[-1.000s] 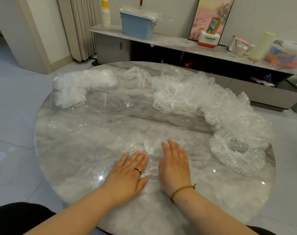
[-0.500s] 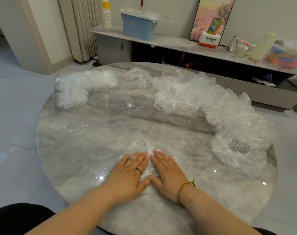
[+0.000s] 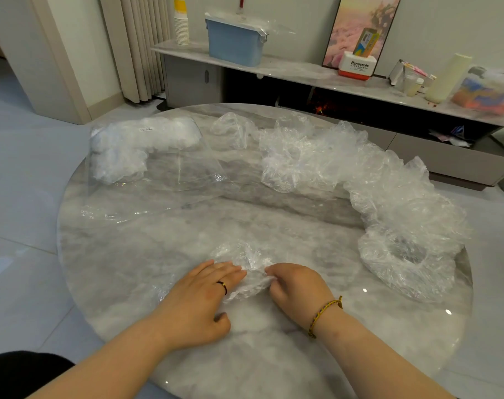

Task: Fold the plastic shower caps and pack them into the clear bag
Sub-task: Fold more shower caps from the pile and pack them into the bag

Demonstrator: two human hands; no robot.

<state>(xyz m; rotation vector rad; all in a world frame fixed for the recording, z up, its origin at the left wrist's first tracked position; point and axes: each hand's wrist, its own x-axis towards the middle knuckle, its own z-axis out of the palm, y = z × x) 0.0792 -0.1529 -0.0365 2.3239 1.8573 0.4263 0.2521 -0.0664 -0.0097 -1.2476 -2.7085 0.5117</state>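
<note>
**One cap under both hands at the near edge of the table**

So the cap (image 3: 246, 262) being worked on sits on the marble table (image 3: 124, 272), close to the person and right between the hands. It's a crinkly clear bunch, partly flattened.

The left hand (image 3: 200, 295) lies flat on the cap's left side, fingers straight and close together, thumb tucked out to the side on the table. There's a dark ring (image 3: 222, 286) on one finger.

The right hand (image 3: 298, 286) is curled, with its fingertips pinching the cap's right edge where the plastic bunches up. There's a braided bracelet (image 3: 325, 312) on that wrist.

The bag (image 3: 170, 180) lies flat at the far left of the table, well apart from the hands. Its mouth seems to face the person, though it's hard to tell with plastic that clear. A white wad of folded caps (image 3: 129, 145) is packed into its far end.

The loose pile (image 3: 360, 180) of unfolded caps curves along the far and right side of the table, and the nearest one lies open like a ring at the right edge.

Behind the table there's a low shelf (image 3: 302, 72) with a blue box (image 3: 235, 43) and a stack of paper cups (image 3: 181, 24).
</note>
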